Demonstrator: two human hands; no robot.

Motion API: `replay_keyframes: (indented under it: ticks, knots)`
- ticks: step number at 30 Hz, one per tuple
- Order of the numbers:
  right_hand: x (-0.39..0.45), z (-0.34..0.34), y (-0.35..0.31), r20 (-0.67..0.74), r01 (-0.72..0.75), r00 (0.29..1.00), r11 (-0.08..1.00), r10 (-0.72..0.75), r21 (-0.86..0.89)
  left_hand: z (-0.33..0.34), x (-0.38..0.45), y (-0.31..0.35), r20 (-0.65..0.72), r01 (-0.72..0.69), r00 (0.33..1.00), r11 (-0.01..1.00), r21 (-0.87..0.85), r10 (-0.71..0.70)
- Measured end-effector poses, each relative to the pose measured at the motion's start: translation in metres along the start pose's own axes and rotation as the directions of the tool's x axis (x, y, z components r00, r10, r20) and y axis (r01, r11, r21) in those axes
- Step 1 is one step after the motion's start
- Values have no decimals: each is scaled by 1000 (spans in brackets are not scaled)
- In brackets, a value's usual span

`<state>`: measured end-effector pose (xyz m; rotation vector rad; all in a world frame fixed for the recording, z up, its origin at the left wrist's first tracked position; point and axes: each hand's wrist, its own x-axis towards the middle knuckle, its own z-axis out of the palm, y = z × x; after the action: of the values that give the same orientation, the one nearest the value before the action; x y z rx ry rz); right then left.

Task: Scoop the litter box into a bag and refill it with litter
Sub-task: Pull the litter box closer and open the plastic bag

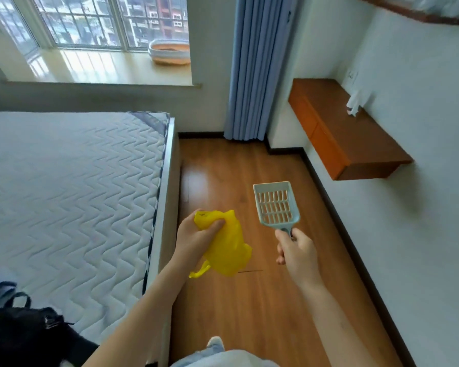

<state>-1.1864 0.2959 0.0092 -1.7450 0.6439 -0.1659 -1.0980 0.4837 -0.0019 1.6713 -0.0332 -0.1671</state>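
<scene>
Hands over our wooden floor (249, 313), our left hand (194, 239) clutching a crumpled yellow bag (228, 247), our right hand (297, 250) gripping a pale blue litter scoop (276, 205) by its handle

Daylight pouring through barred window (90, 19) onto pale sill (90, 67); blue curtain (257, 67) hanging beside it; bare mattress (64, 186) lying left; wood floor (249, 300) gleaming; orange shelf (342, 131) jutting from white wall (421, 207).

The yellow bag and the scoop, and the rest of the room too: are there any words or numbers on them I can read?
No words or numbers can be read anywhere.
yellow bag, gripped in the left hand: plain, no print shows.
blue scoop, held by the right hand: no label shows.
small white item on the wooden shelf: too small and blurred to tell.
</scene>
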Motion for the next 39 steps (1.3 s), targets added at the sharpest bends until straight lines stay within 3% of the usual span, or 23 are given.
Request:
replay_keyframes:
  ticks: [3, 7, 9, 12, 14, 16, 23, 31, 39]
  knots:
    - [56, 13, -21, 28, 18, 999, 1000, -17, -17, 4, 57, 11, -6, -70, 997, 992, 104, 71]
    - [132, 27, -39, 90, 10, 996, 999, -7, -35, 18, 124, 14, 37, -202, 977, 861, 466, 210]
    - [177, 34, -45, 110, 15, 994, 998, -9, -53, 30, 161, 13, 100, -338, 930, 712, 615, 355]
    - [254, 42, -53, 146, 22, 989, 999, -15, -46, 51, 222, 11, 233, -520, 793, 426, 740, 562]
    - [306, 45, -64, 173, 34, 985, 999, -26, -42, 67, 263, 12, 343, -574, 717, 236, 784, 606]
    - [356, 46, -77, 211, 40, 977, 998, -30, -45, 82, 298, 19, 414, -601, 688, 148, 785, 596]
    - [501, 59, -128, 355, 92, 933, 992, -54, -91, 108, 407, 40, 371, -519, 766, 164, 839, 525]
    - [625, 112, -153, 422, 46, 907, 995, -7, -84, 107, 539, 35, 291, -431, 835, 225, 874, 468]
    - [774, 207, -221, 408, 108, 910, 991, -67, -78, 67, 731, 42, 230, -406, 802, 222, 886, 551]
